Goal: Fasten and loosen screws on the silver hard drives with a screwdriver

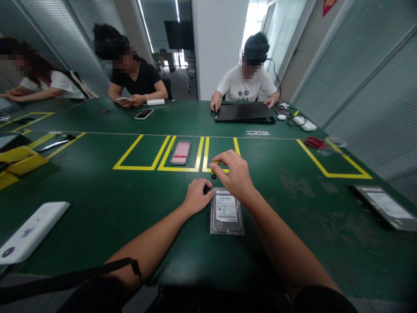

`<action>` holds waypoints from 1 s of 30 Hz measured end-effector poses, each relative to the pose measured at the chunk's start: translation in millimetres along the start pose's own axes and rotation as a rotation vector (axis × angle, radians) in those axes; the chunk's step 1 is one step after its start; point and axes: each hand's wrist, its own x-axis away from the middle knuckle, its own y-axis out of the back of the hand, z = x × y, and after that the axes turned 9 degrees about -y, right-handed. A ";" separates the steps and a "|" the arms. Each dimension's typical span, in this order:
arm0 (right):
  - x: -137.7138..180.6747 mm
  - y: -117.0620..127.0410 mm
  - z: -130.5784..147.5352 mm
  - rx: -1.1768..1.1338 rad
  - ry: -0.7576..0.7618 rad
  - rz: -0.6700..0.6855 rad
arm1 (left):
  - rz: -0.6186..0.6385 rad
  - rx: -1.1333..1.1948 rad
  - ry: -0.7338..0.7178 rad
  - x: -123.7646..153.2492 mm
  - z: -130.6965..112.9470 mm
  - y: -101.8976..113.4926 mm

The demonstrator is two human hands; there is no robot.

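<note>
A hard drive (227, 215) lies flat on the green table in front of me, its white label facing up. My right hand (235, 171) grips a small yellow and black screwdriver (213, 174) between thumb and fingers. The screwdriver stands nearly upright, its tip down at the drive's far left corner. Beside that corner, my left hand (198, 195) rests with bent fingers, its thumb and fingertips close to the tip and the drive's edge. Whether the left fingers pinch anything small cannot be made out.
Yellow tape outlines (135, 168) mark the table, with a pink object (181, 153) inside one. Another hard drive (386, 206) lies at right, near red-handled pliers (315, 143). At left are a white device (34, 230) and yellow bins (26, 161). Opposite, a person handles a black panel (246, 112).
</note>
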 end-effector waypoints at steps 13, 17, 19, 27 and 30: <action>0.5 -0.3 -0.2 -0.014 0.025 0.002 | -0.020 0.020 0.006 1.9 0.9 -1.1; 0.7 -0.8 0.1 -0.020 -0.002 0.020 | -0.008 0.028 0.020 1.2 0.5 -0.4; 0.6 -0.8 0.5 -0.017 0.008 0.016 | -0.009 0.028 0.021 0.7 0.0 -0.1; 0.1 -0.5 -0.8 0.017 0.010 0.005 | -0.010 0.023 0.019 0.9 1.0 -1.5; 0.4 -0.5 -1.0 0.008 0.016 0.011 | -0.009 0.013 0.015 1.2 1.4 -2.2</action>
